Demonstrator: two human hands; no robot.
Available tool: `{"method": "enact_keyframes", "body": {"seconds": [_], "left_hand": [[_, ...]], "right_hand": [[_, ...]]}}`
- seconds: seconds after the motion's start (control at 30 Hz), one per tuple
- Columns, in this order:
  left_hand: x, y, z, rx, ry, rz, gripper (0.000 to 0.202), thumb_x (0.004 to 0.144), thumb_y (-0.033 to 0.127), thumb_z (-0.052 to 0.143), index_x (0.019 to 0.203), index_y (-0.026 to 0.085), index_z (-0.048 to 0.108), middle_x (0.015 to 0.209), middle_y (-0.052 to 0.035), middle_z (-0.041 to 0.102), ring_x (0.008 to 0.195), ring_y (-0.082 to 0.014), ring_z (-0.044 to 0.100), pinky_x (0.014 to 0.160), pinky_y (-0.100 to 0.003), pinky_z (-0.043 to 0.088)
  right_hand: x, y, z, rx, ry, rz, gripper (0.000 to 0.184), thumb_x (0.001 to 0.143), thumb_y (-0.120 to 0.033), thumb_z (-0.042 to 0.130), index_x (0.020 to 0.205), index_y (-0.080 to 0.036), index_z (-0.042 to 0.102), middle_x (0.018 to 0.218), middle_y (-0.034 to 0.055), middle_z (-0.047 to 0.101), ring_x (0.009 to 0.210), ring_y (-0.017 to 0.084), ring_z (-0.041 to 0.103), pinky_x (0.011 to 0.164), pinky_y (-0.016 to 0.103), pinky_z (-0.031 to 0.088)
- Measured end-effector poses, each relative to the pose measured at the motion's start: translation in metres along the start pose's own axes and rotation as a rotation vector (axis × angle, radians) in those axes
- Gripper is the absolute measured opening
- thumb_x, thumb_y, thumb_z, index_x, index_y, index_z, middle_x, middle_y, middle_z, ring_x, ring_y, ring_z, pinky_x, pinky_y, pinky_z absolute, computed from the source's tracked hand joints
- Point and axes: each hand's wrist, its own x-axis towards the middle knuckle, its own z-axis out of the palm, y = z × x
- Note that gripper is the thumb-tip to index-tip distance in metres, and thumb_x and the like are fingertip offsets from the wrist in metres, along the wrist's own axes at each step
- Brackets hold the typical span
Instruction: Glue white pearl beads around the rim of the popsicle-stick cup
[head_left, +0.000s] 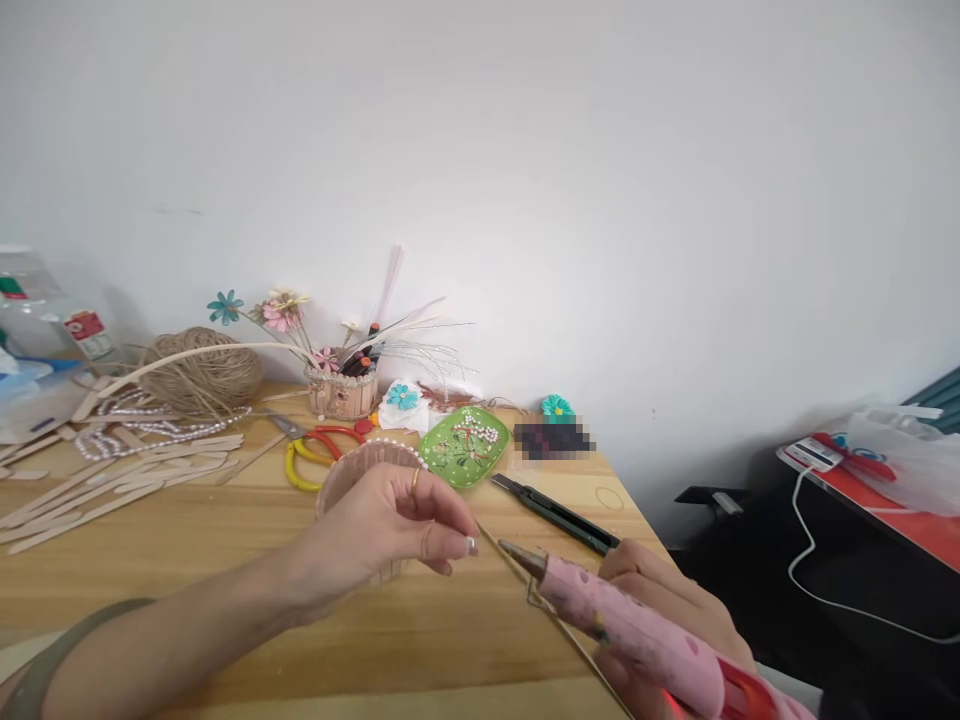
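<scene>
pink glue gun [630, 622] | held tilted | metal nozzle [523, 559] pointing up-left

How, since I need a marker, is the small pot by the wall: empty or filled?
Filled: dark markers and flowers stick up out of the small pot.

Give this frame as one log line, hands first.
left hand: near nozzle, grip unclear | right hand: holds pink glue gun | behind left hand: beaded basket | beyond: green tray, utility knife

The right hand [671, 583] holds a pink glue gun [637, 635].
</scene>
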Motion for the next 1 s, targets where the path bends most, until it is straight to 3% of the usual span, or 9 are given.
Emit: {"method": "enact_keyframes", "body": {"seconds": [0.1,0.2,0.4,0.57,0.8,1.0], "left_hand": [[-0.001,-0.004,0.002,0.008,0.003,0.001,0.019,0.054,0.023,0.086,0.064,0.016,0.072,0.060,0.0033,0.068,0.054,-0.0072,0.058,0.054,-0.018,0.049],[0.000,-0.006,0.001,0.025,-0.008,0.016,0.017,0.057,0.023,0.085,0.065,0.016,0.072,0.061,0.0034,0.067,0.056,-0.0071,0.058,0.054,-0.017,0.050],[0.003,-0.011,-0.003,0.019,-0.015,0.047,0.017,0.059,0.026,0.086,0.065,0.017,0.072,0.063,0.0028,0.068,0.059,-0.0079,0.059,0.055,-0.016,0.051],[0.003,-0.012,-0.005,0.015,-0.022,0.056,0.020,0.057,0.029,0.087,0.063,0.017,0.072,0.062,0.0022,0.069,0.056,-0.0076,0.060,0.052,-0.016,0.051],[0.004,-0.016,-0.007,0.016,-0.017,0.039,0.026,0.054,0.033,0.089,0.062,0.016,0.071,0.059,0.0016,0.068,0.054,-0.0082,0.059,0.053,-0.018,0.048],[0.003,-0.016,-0.005,0.008,-0.009,0.020,0.022,0.054,0.028,0.088,0.061,0.015,0.071,0.058,0.0018,0.067,0.054,-0.0079,0.057,0.054,-0.019,0.046]], "right_hand": [[0.008,-0.010,-0.010,-0.020,-0.116,-0.108,0.031,0.096,-0.027,0.042,0.089,-0.029,0.073,0.047,-0.0009,0.058,0.040,0.013,0.054,0.038,0.022,0.045],[0.010,-0.014,-0.016,-0.050,-0.148,-0.135,0.035,0.098,-0.031,0.036,0.102,-0.030,0.071,0.048,-0.0013,0.054,0.042,0.013,0.053,0.036,0.022,0.041],[0.008,-0.012,-0.011,-0.042,-0.140,-0.124,0.035,0.096,-0.029,0.040,0.071,-0.027,0.065,0.045,-0.0021,0.053,0.040,0.012,0.048,0.036,0.023,0.038],[0.011,-0.014,-0.010,-0.078,-0.152,-0.149,0.033,0.098,-0.032,0.038,0.088,-0.030,0.070,0.047,-0.0032,0.054,0.041,0.013,0.050,0.039,0.024,0.040],[0.008,-0.011,-0.009,-0.108,-0.160,-0.169,0.035,0.101,-0.034,0.036,0.090,-0.028,0.069,0.047,-0.0029,0.052,0.042,0.012,0.050,0.039,0.022,0.039],[0.005,-0.008,-0.012,-0.095,-0.209,-0.158,0.036,0.096,-0.027,0.042,0.061,-0.024,0.050,0.048,-0.0019,0.053,0.043,0.012,0.049,0.039,0.024,0.040]]}}
